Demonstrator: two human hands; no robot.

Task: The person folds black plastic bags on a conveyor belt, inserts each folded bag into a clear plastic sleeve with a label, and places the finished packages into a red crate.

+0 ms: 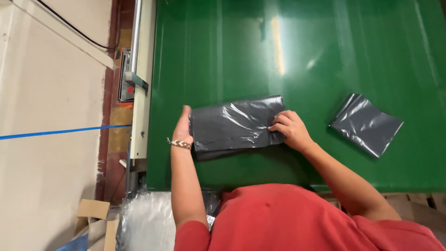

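A folded grey plastic bag (234, 125) lies on the green belt (297, 51) in front of me. My left hand (182, 128), with a bracelet at the wrist, presses flat against the bag's left end. My right hand (289, 128) rests on the bag's right end, its fingers curled and pinching the plastic edge. A second folded grey bag (367, 124) lies apart on the belt, to the right of my right hand.
The belt's white side frame (141, 93) with a metal rod runs along the left edge. Beyond it lie a pale floor with a blue tape line (55, 132) and a black cable. Clear plastic wrap (144, 221) and cardboard (95, 214) sit at lower left.
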